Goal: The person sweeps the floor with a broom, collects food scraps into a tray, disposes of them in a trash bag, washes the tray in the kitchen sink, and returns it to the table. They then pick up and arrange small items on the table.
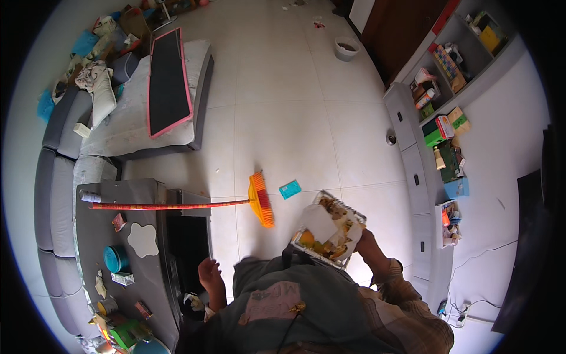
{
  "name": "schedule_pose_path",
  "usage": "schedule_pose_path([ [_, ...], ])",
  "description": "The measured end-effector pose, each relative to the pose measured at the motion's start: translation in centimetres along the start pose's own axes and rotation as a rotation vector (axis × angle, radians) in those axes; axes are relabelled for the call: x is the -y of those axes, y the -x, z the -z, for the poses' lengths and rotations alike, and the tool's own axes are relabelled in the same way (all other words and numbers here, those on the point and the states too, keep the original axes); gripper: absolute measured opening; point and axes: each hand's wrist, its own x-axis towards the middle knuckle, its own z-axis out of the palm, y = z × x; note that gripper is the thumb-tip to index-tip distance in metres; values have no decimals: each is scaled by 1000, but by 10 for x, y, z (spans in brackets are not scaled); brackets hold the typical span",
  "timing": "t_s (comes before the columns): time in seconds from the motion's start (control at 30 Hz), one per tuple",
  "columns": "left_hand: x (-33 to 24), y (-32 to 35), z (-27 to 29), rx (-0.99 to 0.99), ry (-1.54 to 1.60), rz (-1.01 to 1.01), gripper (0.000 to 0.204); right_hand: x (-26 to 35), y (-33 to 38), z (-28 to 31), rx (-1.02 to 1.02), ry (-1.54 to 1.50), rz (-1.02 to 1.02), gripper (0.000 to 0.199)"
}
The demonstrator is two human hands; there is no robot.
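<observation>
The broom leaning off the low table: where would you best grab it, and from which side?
Probably the red handle where it overhangs the grey table edge, taken from above. The stick lies nearly level, bare and unobstructed there, while the orange bristles rest on the floor.

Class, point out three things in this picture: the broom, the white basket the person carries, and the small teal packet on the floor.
broom (260, 199): head view, on its orange bristle head.
white basket (321, 222): head view, on the pale contents inside its rim.
teal packet (289, 189): head view, on its flat top face.
</observation>
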Motion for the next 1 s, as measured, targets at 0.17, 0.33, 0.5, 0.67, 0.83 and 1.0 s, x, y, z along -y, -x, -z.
schedule_pose_path([
  [0.17, -23, -23, -80, 206, -84, 7, 28, -24, -7, 82, -207, -62, -127, 33],
  [0.33, -41, -63, -162, 358, -107, 64, 29, -31, -33, 124, -331, -200, -137, 32],
  [0.5, -50, -117, -261, 503, -204, 65, 28, -31, -91, 152, -430, -285, -175, 34],
  [0.67, -18, -201, -332, 466, -193, 92, 31, 6, -195, 177, -450, -348, -175, 34],
  [0.83, -47, -284, -411, 358, -100, 265, 30, 78, -308, 198, -473, -312, -215, 34],
  [1.0, -140, -368, -524, 501, -106, 174, 30, 149, -423, 213, -404, -262, -176, 34],
])
